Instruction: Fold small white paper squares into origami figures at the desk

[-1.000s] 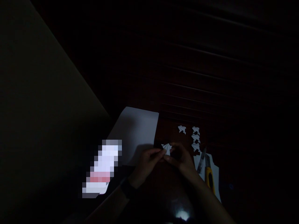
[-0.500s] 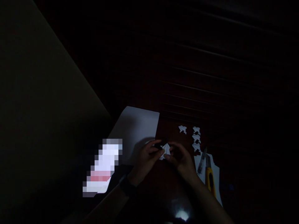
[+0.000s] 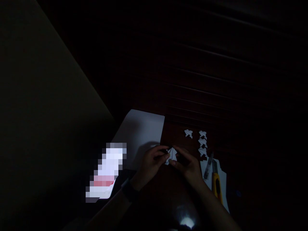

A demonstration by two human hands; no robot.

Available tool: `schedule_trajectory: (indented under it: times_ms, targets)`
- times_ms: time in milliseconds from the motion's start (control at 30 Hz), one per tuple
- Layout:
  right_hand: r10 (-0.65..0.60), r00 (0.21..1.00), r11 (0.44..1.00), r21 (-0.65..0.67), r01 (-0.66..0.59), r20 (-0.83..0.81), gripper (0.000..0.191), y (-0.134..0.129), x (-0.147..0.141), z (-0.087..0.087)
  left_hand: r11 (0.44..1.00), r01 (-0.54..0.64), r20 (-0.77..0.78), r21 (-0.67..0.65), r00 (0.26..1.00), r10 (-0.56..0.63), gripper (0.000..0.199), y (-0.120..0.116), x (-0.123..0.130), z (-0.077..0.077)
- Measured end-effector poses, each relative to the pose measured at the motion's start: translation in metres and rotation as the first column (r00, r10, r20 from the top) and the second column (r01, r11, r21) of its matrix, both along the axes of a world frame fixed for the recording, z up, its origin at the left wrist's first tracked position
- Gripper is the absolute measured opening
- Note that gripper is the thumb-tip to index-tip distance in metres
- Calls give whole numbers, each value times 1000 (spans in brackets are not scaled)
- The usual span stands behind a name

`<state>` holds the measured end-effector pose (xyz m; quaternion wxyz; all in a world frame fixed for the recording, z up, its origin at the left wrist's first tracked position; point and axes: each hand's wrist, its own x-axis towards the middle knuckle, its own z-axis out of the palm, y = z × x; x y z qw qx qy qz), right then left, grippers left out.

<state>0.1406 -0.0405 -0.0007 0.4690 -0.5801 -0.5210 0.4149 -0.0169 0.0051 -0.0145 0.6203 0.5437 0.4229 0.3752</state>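
Observation:
A small piece of folded white paper (image 3: 172, 155), pointed at the top with creases down its middle, is held between my two hands. My left hand (image 3: 154, 158) pinches its left side, thumb in front and fingers reaching to the top edge. On the other side my right hand (image 3: 189, 165) grips it with the thumb at the lower edge and the index finger near the tip. Beyond my right hand lie several folded paper figures (image 3: 202, 142), three in a column, and another folded paper figure (image 3: 188, 133) to their left.
White paper sheets (image 3: 146, 128) lie at the left behind my left hand. A lit, pixelated phone screen (image 3: 112, 163) is left of them. At right, a yellow box cutter (image 3: 217, 184) and a clear pen (image 3: 208, 166) rest on paper pieces (image 3: 223, 183). The dark tabletop (image 3: 173, 199) reflects a light.
My left fingers have moved in to the top edge of the folded paper, and my right index finger has closed toward its tip. The other things stay where they were.

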Motion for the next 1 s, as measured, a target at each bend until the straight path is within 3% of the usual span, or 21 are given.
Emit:
schedule_trajectory:
  times_ms: [167,433,600,867,1000]
  targets:
    - [25,999,999,20,-25,-25,26,0,3,-6,1000,8,23,2,1000,-8,33,-1,0,2]
    - [-8,1000,1000,-28,8,15,28,0,6,-9,989,150,63,17,987,-150,51,1,-5,2]
    - [-20,995,1000,11,19,96,31,0,4,-5,984,179,86,24,980,-181,48,3,-4,-4]
    - [-3,984,997,74,-10,176,38,-2,1,-4,988,119,-2,101,993,-119,30,0,-5,-6]
    - [-20,988,999,45,13,156,36,-2,2,-5,991,83,-25,107,996,-81,35,-2,-4,-9]
